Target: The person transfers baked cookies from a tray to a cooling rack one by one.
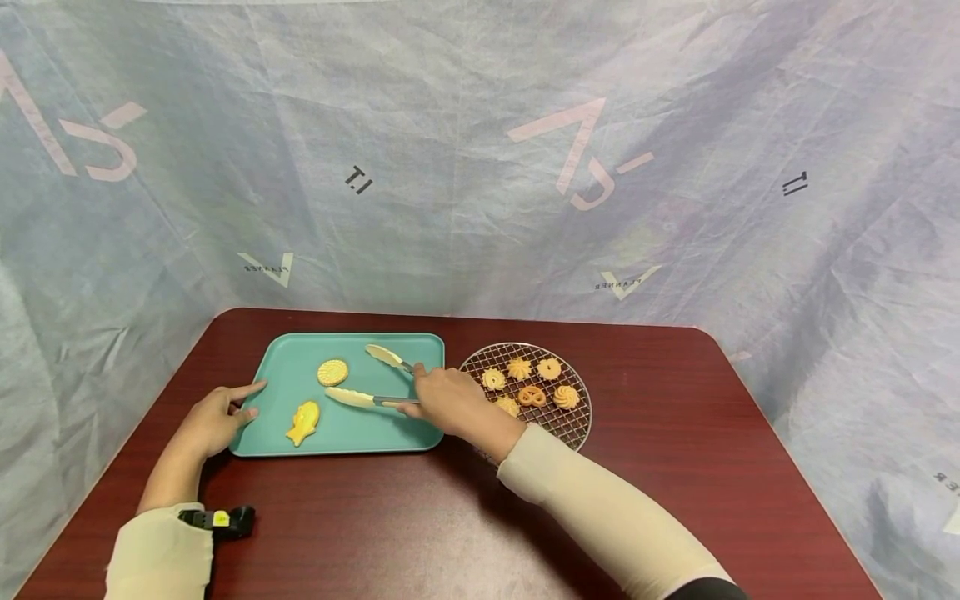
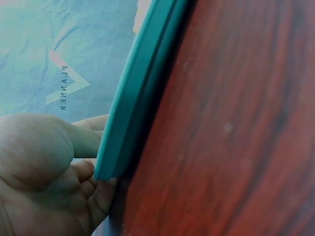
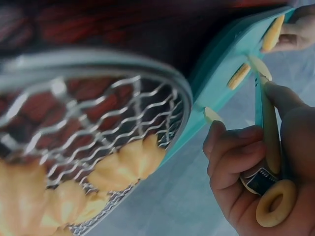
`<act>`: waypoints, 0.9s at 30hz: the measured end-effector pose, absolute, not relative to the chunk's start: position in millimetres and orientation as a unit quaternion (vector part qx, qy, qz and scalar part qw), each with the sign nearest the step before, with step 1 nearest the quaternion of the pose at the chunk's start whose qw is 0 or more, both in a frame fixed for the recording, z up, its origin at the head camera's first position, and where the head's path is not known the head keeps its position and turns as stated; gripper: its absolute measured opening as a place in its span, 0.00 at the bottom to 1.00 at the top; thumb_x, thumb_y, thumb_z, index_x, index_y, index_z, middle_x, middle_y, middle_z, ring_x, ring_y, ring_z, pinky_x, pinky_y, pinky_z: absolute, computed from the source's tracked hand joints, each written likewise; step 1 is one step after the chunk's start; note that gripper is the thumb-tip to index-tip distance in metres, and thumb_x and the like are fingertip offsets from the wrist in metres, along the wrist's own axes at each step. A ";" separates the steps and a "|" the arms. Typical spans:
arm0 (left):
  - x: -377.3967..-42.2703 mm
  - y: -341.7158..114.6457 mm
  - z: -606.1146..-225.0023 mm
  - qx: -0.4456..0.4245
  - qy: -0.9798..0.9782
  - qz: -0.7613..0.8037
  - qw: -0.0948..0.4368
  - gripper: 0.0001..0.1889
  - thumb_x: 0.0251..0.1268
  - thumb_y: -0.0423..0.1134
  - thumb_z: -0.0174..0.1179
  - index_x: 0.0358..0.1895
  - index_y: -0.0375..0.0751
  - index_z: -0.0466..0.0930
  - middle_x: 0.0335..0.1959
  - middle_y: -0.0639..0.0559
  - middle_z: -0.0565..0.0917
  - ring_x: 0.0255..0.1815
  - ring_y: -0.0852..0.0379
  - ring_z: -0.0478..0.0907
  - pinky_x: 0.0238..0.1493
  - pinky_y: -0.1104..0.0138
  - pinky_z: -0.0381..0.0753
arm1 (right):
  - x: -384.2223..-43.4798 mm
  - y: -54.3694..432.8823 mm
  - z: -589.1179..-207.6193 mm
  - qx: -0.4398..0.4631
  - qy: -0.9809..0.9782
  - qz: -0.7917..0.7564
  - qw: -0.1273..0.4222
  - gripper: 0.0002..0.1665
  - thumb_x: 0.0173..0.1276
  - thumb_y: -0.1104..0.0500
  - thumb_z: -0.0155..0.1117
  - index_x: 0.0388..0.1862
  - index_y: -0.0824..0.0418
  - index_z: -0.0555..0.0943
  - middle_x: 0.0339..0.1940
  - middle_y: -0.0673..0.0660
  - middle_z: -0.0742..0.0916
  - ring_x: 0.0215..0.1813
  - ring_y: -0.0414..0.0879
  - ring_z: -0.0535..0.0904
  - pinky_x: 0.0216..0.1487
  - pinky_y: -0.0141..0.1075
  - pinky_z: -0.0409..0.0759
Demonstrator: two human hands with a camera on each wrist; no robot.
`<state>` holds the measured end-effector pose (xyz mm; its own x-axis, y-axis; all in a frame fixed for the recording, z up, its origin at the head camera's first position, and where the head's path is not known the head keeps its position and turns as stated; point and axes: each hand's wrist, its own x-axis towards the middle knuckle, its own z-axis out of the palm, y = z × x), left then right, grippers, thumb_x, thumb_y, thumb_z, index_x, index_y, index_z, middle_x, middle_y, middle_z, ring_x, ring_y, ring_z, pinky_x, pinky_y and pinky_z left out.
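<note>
My left hand point(image 1: 212, 421) grips the left rim of the teal tray point(image 1: 262, 446), its thumb over the edge. In the left wrist view, some fingers curl against the tray's side point(image 2: 125, 118). My right hand point(image 1: 453, 402) holds tongs point(image 1: 352, 397) with cream tips over the tray, the two arms spread apart. Nothing is between the tips. Close to the lower tip lies a round yellow cookie point(image 1: 332, 372). A yellow fish-shaped cookie point(image 1: 303, 422) lies nearer the left hand. The right wrist view shows fingers wrapped round the tongs' handle, with a ring point(image 3: 276, 203) at its end.
A round wire rack point(image 1: 581, 429) stands right of the tray, partly under the right forearm. It bears several piped cookies point(image 1: 566, 397) and a pretzel-shaped one point(image 1: 532, 396). The dark red table point(image 1: 675, 467) backs onto hanging cloth point(image 1: 450, 167).
</note>
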<state>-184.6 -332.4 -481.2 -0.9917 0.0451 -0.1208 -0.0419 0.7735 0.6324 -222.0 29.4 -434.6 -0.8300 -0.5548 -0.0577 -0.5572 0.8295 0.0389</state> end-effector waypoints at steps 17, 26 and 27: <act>-182.6 -330.1 -479.0 -0.005 0.940 0.334 0.063 0.27 0.79 0.31 0.55 0.77 0.31 0.64 0.36 0.38 0.75 0.34 0.47 0.68 0.32 0.59 0.70 | -217.5 1.1 -435.6 -0.281 0.958 0.059 0.027 0.43 0.78 0.29 0.48 0.79 0.55 0.70 0.48 0.54 0.90 0.43 0.48 0.87 0.32 0.39 0.84; -182.7 -330.7 -480.4 -0.003 0.942 0.331 0.059 0.27 0.79 0.32 0.55 0.76 0.31 0.64 0.37 0.38 0.75 0.34 0.47 0.68 0.32 0.59 0.70 | -215.2 -3.4 -436.4 -0.280 0.958 0.064 0.011 0.39 0.79 0.32 0.49 0.77 0.54 0.72 0.42 0.53 0.90 0.36 0.47 0.86 0.27 0.36 0.81; -182.7 -330.7 -480.3 -0.004 0.942 0.331 0.059 0.27 0.79 0.32 0.55 0.76 0.31 0.64 0.37 0.38 0.75 0.34 0.47 0.68 0.32 0.59 0.70 | -215.2 -3.5 -436.3 -0.279 0.958 0.063 0.010 0.39 0.79 0.32 0.49 0.77 0.54 0.72 0.42 0.53 0.90 0.35 0.47 0.86 0.26 0.36 0.81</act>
<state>-182.7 -330.7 -480.3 -0.9930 0.0313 -0.1142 -0.0471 0.7805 0.6233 -215.2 -3.5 -436.3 -0.8441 -0.5334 -0.0550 -0.5360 0.8365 0.1143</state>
